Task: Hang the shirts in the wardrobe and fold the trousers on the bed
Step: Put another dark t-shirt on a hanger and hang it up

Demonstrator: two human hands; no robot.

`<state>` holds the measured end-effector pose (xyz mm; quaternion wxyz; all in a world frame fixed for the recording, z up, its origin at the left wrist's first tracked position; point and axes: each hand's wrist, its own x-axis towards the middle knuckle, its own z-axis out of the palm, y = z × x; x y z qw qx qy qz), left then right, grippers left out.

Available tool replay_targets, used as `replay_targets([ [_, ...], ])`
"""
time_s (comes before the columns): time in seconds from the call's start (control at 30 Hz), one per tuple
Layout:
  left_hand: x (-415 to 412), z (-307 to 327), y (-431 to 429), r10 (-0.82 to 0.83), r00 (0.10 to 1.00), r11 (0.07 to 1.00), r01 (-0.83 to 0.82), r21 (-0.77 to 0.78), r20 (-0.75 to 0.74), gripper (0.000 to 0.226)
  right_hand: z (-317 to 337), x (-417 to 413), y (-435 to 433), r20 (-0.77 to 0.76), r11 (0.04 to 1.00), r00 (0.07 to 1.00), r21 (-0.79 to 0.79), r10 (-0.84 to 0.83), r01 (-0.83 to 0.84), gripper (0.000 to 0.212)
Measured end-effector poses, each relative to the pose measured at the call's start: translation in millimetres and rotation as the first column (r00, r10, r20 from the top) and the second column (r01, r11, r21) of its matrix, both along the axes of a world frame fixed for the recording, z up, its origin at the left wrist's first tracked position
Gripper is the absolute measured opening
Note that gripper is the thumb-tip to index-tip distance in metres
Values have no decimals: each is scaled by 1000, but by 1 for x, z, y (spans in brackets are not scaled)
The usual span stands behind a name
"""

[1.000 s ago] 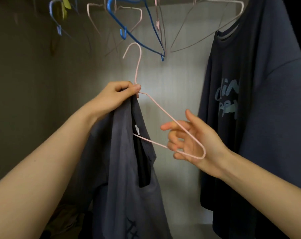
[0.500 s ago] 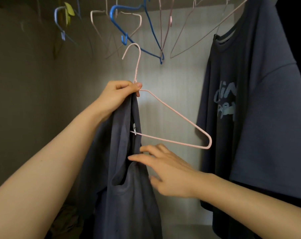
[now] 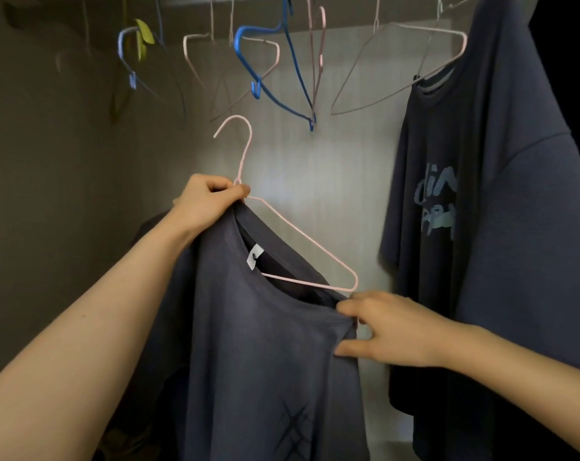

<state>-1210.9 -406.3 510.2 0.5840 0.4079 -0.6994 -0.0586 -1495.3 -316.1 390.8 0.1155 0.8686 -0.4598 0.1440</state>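
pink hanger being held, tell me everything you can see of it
The pink hanger is thin wire with an open hook on top, hooked on nothing. It tilts, right end lower. The left hand grips its neck. Its left part is hidden inside the grey shirt's collar; the right corner is bare, with the right hand pinching fabric just below it.

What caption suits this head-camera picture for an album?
Left hand holds a pink hanger by its neck while the right hand pinches the grey shirt at the hanger's free end.
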Motion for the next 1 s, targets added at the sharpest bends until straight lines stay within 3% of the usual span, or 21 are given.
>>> replay_targets([
  [0.13, 6, -4, -5, 89, 996, 996, -90, 29, 31, 39, 16, -20, -3, 106, 1000, 994, -28, -5, 8, 30],
  [0.3, -12, -5, -1, 102, 993, 995, -102, 6, 61, 35, 33, -22, -14, 253, 980, 967, -195, 7, 44, 32],
  [0.5, -53, 4, 20, -38, 986, 997, 48, -59, 159, 40, 58, 3, -23, 390, 968, 920, -241, 25, 75, 30],
  [0.63, -69, 9, 28, -87, 971, 989, 111, -99, 225, 41, 78, 18, -27, 559, 953, 825, -287, 83, 99, 27],
  [0.83, -40, 11, 21, -44, 985, 980, 76, -185, 169, 50, 103, 10, -31, 711, 920, 690, -349, 135, 180, 30],
  [0.93, -15, 6, 12, 17, 995, 984, 2, -176, 102, 36, 110, 5, -32, 690, 896, 705, -402, 162, 189, 33],
  [1.0, -4, 2, 6, 32, 998, 989, -22, -146, 63, 38, 113, 3, -32, 655, 876, 736, -443, 173, 189, 33],
])
